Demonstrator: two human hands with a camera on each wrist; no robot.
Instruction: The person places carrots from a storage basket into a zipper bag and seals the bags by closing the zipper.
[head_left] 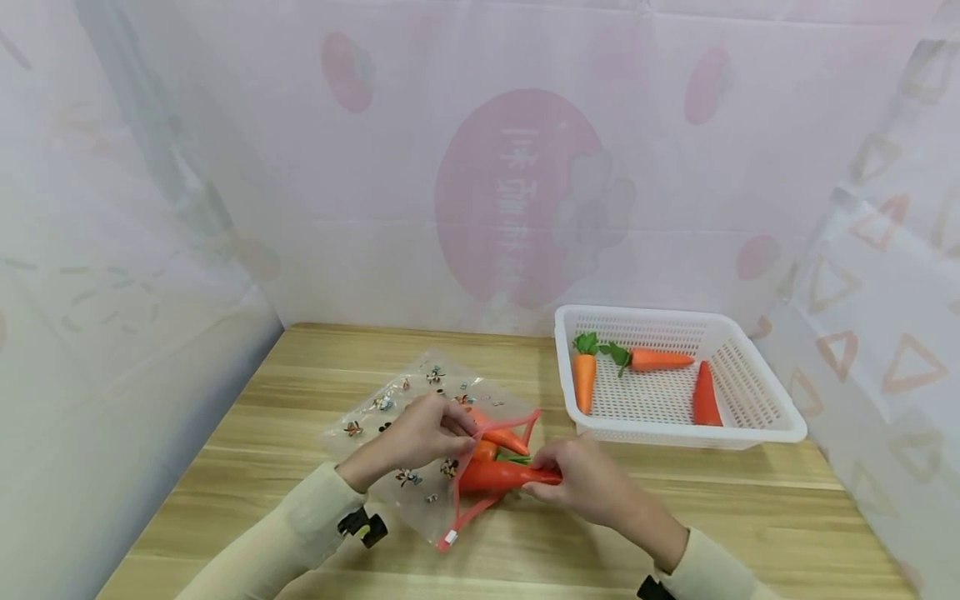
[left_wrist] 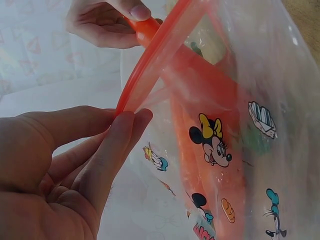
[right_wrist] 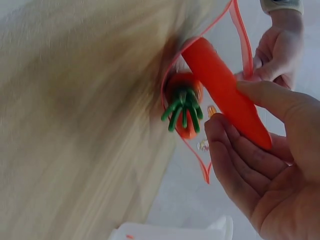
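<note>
Your left hand (head_left: 427,433) pinches the red edge strip (head_left: 530,425) of a clear zip bag (head_left: 405,498) printed with cartoon characters, thumb against fingers, and the bag's mouth gapes toward your right. Your right hand (head_left: 588,479) grips the narrow end of a red tapered vegetable (head_left: 517,477), thumb on one side and fingers curled beneath; its thicker end sits inside the mouth, while the tip sticks out. Beside it in the bag you have orange pieces, one with a green stalk (right_wrist: 184,107) pointing out of the opening. The white slider (head_left: 451,537) is at the near corner. The bag lies on the wooden surface (head_left: 262,500); to its right, your white perforated basket (head_left: 682,435) holds two leafy-topped carrots (head_left: 584,383) and another red tapered piece (head_left: 705,400).
</note>
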